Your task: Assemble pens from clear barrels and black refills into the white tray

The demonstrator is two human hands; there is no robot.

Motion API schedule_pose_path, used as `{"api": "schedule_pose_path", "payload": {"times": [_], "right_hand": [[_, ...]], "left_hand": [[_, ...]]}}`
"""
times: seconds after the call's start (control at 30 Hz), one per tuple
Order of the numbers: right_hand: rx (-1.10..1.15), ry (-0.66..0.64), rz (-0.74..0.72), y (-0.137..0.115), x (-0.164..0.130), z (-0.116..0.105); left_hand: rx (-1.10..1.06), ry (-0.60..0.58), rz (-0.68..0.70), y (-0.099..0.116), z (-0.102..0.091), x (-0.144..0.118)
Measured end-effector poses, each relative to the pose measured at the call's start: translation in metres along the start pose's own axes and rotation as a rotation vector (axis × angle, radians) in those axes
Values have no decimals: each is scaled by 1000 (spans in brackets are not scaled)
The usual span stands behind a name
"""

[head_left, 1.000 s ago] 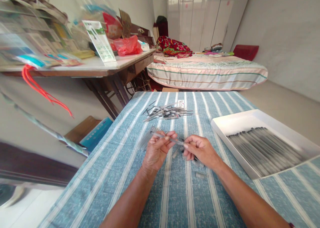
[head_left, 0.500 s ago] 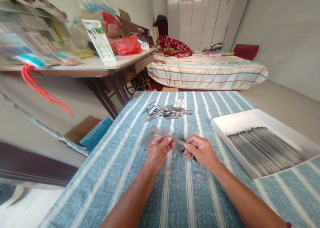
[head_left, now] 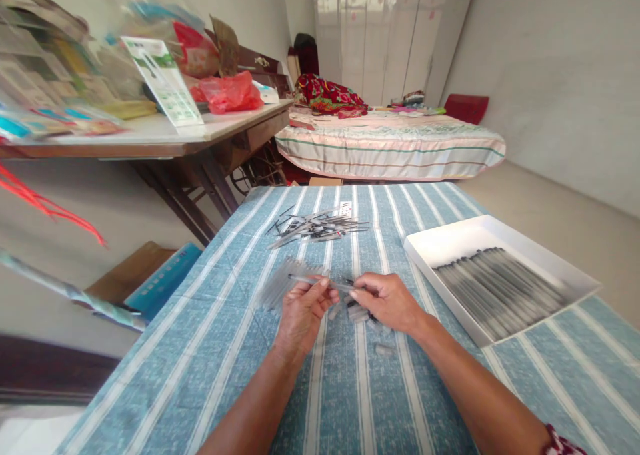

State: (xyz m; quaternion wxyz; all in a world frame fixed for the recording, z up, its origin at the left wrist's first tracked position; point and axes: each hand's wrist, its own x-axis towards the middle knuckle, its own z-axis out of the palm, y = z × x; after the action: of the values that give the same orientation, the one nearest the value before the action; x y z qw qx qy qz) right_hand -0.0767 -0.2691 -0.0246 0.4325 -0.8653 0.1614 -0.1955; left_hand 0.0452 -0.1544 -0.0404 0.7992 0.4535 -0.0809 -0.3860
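A bedroom with pale walls holds a table draped in a blue-and-white striped cloth, where the work goes on. Above the middle of that cloth a thin clear pen barrel lies level between the two hands. The left hand pinches it between thumb and fingertips near its middle, fingers curled together around it. The right hand is closed on the barrel's other end, its fingertips meeting those of the left; the dark tip there is too small and blurred to tell apart. Just under the hands a few short clear caps lie on the cloth, and one more stray cap rests a little nearer the person. Touching the left hand's far side is a loose bunch of clear tubes, blurred. Farther up the table lies a scattered pile of thin refills. To the right, well apart from the hands, a white shallow box holds a row of finished dark pens laid side by side. Beyond the table stand a cluttered desk with a red plastic bag, a bed with a striped cover, and glossy white wardrobes.
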Motion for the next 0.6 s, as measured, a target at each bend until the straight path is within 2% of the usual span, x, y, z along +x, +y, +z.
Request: {"api": "schedule_pose_path", "payload": {"times": [0.17, 0.37, 0.47, 0.6], "right_hand": [[-287, -31, -81, -7, 4, -12], [-395, -88, -93, -8, 4, -24], [-402, 0, -43, -3, 3, -48], [-519, 244, 135, 21, -9, -107]], "left_hand": [[48, -39, -48, -8, 3, 1], [202, -112, -34, -11, 4, -2], [406, -92, 44, -10, 2, -2], [684, -21, 239, -15, -7, 2]]}}
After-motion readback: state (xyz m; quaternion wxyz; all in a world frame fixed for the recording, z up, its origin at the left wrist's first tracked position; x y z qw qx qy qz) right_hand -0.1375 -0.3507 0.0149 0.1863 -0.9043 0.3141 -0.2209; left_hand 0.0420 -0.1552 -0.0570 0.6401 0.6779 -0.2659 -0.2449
